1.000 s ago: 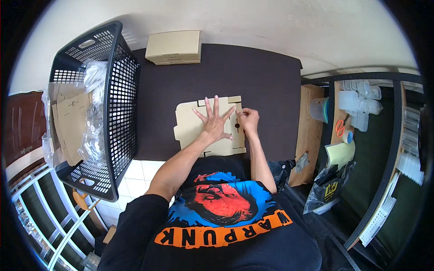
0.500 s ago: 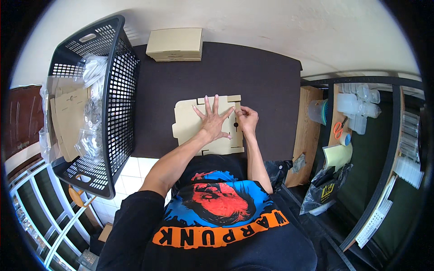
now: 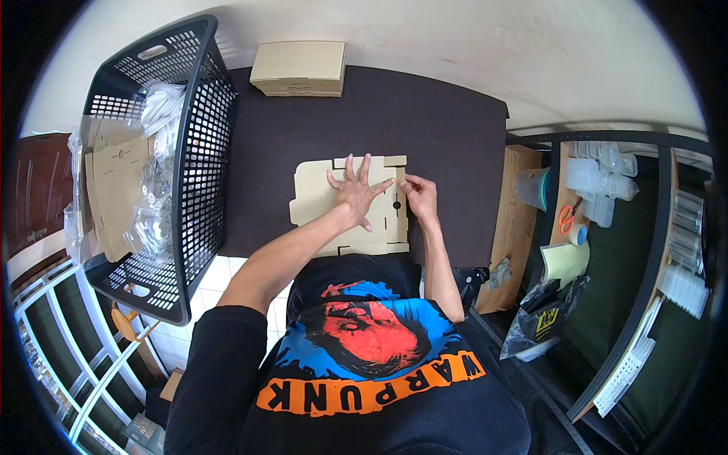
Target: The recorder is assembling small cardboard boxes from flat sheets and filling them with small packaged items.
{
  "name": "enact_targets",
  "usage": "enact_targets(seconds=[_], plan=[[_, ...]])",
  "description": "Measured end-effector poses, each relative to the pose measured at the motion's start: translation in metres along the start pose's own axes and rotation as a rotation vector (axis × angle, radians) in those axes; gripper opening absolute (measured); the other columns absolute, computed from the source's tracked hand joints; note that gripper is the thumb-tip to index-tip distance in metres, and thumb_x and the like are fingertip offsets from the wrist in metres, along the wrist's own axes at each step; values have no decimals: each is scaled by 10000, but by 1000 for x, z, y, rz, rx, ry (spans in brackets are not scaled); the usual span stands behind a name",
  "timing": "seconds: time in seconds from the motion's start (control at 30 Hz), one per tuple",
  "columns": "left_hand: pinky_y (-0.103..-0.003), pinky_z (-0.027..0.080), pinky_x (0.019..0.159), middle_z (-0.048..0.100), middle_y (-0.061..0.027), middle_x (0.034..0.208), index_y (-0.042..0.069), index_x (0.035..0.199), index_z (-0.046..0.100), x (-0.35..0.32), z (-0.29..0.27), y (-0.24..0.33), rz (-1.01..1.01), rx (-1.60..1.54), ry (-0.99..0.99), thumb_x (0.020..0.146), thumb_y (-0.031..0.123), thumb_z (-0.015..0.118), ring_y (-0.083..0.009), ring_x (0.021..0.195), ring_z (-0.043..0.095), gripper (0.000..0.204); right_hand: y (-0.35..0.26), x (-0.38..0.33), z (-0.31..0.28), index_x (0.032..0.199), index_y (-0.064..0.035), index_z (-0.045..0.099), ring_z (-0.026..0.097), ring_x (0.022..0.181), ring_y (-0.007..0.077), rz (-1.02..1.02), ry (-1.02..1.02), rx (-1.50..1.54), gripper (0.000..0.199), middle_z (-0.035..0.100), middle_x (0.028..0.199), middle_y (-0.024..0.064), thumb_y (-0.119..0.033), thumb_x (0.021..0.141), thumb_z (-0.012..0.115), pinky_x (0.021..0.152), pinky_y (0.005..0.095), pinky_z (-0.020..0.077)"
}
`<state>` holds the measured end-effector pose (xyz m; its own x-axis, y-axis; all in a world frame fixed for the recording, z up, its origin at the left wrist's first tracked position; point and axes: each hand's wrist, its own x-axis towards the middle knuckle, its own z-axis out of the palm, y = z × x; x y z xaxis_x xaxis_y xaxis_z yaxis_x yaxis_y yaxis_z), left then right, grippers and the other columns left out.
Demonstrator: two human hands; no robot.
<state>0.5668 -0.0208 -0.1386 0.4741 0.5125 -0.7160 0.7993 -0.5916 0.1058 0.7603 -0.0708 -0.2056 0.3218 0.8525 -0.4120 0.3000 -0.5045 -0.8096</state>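
Observation:
A flat, die-cut cardboard box blank lies on the dark table near my body, its side flaps and slots showing. Spread wide, my left hand presses down on the middle of the blank with the fingers pointing away from me. At the blank's right edge, beside a small dark round hole, my right hand has its thumb and fingers pinched together on the edge flap. The right hand's palm is turned inward, so the exact grip is partly hidden.
Small stacked cardboard boxes stand at the table's far edge. On the left, a black plastic basket holds cardboard blanks and plastic bags. To the right, a shelf holds clear plastic containers, orange scissors and a tape roll.
My right hand has shifted slightly right, its pinch staying at the blank's right edge. The left hand stays spread on the cardboard. The whole view has tilted a little.

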Motion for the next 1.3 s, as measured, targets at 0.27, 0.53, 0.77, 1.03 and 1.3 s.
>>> enact_targets(seconds=[0.27, 0.53, 0.77, 1.03, 1.3], plan=[[-888, 306, 1094, -171, -196, 1781, 583, 1671, 31, -2, 0, 3, -28, -63, 41, 570, 575, 1002, -599, 1587, -106, 1468, -25, -15, 23, 1009, 44, 761, 775, 812, 353, -177, 182, -317, 247, 783, 894, 206, -124, 831, 802, 742, 442, 602], [-881, 277, 1118, -152, -157, 1795, 530, 1693, 70, -4, 5, 1, -59, -145, 64, 562, 498, 1029, -554, 1609, -100, 1484, -51, -18, 30, 1119, -36, 540, 626, 975, 414, -278, 368, -401, 437, 596, 1043, 170, -141, 817, 837, 808, 523, 519], [-896, 277, 1106, -131, -186, 1791, 507, 1701, 58, -4, 4, -3, -30, -165, 86, 559, 491, 1030, -569, 1603, -91, 1500, -46, -5, 28, 1043, -77, 509, 575, 1002, 391, -307, 383, -522, 437, 564, 1001, 139, -132, 787, 859, 849, 518, 436], [-887, 277, 1114, -138, -152, 1798, 521, 1695, 95, -4, 5, -1, -47, -182, 84, 539, 488, 1038, -555, 1608, -94, 1492, -26, -38, 20, 989, -94, 516, 568, 941, 364, -310, 327, -597, 434, 572, 959, 114, -197, 761, 870, 820, 496, 386], [-887, 274, 1114, -124, -157, 1800, 521, 1696, 75, -4, 5, -1, -54, -162, 87, 536, 497, 1036, -556, 1609, -95, 1507, -36, -1, 37, 955, -80, 500, 610, 925, 400, -259, 448, -520, 408, 615, 905, 132, -194, 780, 851, 775, 541, 413]])
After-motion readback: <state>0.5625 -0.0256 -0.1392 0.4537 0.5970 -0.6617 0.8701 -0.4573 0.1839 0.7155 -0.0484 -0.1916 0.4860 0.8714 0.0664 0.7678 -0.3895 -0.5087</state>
